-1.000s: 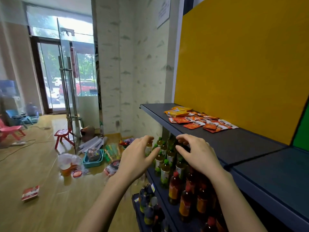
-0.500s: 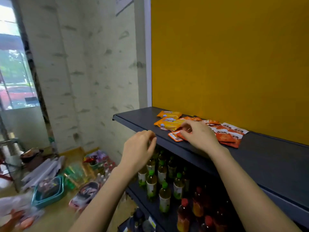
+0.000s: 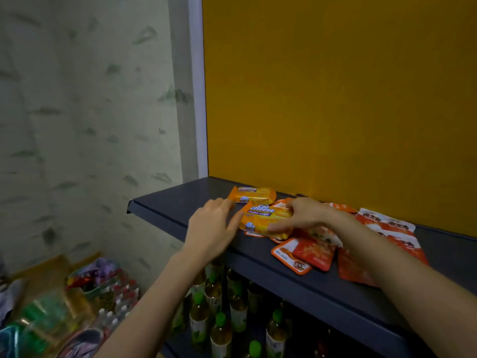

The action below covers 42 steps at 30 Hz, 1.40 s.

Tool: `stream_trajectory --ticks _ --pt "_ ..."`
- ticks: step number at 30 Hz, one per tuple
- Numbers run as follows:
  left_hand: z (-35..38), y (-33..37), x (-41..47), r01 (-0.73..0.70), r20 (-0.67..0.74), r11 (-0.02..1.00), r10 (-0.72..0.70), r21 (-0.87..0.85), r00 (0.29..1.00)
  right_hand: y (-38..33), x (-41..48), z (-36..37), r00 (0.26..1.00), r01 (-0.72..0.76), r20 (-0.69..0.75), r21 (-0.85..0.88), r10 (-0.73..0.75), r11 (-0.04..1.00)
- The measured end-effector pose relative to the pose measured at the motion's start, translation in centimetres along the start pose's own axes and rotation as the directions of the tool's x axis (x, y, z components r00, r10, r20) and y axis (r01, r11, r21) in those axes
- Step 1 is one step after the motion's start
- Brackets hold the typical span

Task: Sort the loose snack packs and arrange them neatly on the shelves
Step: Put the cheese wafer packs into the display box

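Shelf (image 3: 165,202) nearer now; both hands reach yellow pack (image 3: 265,218).

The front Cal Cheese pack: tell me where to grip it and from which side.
Pinch the front Cal Cheese pack by its free left short edge, coming from the left. It lies flat over the orange packs, and the right hand covers its right end.
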<state>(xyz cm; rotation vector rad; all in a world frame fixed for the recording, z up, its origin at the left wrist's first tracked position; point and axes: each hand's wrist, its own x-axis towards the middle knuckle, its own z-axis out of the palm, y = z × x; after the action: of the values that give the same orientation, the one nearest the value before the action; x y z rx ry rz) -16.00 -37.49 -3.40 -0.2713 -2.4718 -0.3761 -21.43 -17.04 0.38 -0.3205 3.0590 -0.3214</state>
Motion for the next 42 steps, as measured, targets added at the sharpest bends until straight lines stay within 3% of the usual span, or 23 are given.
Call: stream_trajectory --ticks 4,8,13,17,20,24,30,38,42 --pt "2.2 -2.4 3.4 0.026 0.066 0.998 -0.022 -0.06 0.998 -0.1 2.1 0.1 0.995 -0.013 0.099 -0.079 0.021 0.997" --pt "4.3 -4.4 6.8 0.109 0.252 0.986 -0.074 -0.129 0.965 -0.2 2.9 -0.3 0.98 -0.085 0.183 -0.004 0.084 0.996" --pt "7.2 -6.3 11.8 0.302 0.492 0.937 -0.182 -0.177 0.852 -0.2 2.9 -0.6 0.983 -0.152 0.116 0.099 0.14 0.983" --pt "9.1 -6.5 14.5 0.485 0.627 0.82 -0.212 -0.303 0.75 0.1 2.6 -1.3 0.986 -0.153 -0.01 0.364 0.168 0.919" --pt "10.8 -6.7 16.4 0.547 0.643 0.768 -0.238 -0.334 0.728 0.3 1.9 -1.8 0.966 -0.137 -0.113 0.545 0.234 0.827" --pt "11.9 -6.8 18.2 0.545 0.594 0.791 -0.306 -0.276 0.744 0.9 0.3 -1.7 0.902 -0.115 -0.204 0.735 0.38 0.669" --pt "14.1 -7.8 20.7 0.634 0.684 0.646 -0.23 -0.425 0.692 1.5 -2.2 -0.9 0.773 -0.055 -0.278 0.866 0.571 0.497" --pt "12.8 -8.1 20.4 0.646 0.726 0.529 -0.079 -0.55 0.683 -0.3 -3.2 0.3 0.648 0.042 -0.332 0.914 0.685 0.404" --pt "11.9 -8.2 19.7 0.607 0.689 0.429 0.053 -0.669 0.723 -1.0 -3.7 1.3 0.604 0.084 -0.341 0.926 0.72 0.368"
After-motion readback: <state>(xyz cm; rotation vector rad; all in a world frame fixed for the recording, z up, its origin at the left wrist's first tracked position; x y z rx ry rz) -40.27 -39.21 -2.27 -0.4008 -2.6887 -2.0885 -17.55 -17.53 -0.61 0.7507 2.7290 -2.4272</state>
